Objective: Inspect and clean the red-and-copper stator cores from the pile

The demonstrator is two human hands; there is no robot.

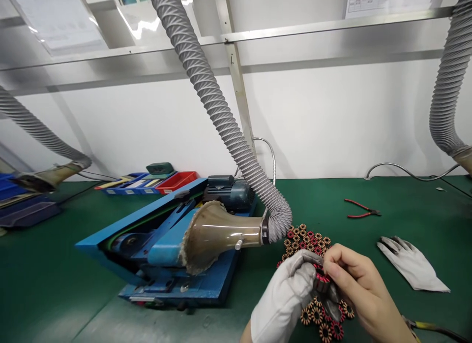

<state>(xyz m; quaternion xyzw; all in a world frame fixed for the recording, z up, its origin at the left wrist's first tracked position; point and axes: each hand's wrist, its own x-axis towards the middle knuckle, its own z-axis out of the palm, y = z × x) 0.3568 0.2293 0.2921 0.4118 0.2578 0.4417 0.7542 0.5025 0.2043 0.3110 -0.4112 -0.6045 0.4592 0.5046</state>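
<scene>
My left hand (285,294), in a white glove with grey fingertips, is closed around a small stator core (322,279) with red inner teeth and a dark outer side. My right hand (363,289) is bare. Its thumb and index finger are pinched together at the upper right edge of the core; whatever they grip there is too small or hidden to make out. Beneath and behind both hands lie many similar stator cores (304,239), some tan and some red, spread over the green table (206,323). My hands partly cover them.
A blue belt machine (173,254) stands left of my hands, with a suction hood (221,234) on a grey flexible hose (221,107) in front. Red-handled cutters (363,212) and a white glove (415,266) lie right. Blue and red bins (177,181) sit at the back.
</scene>
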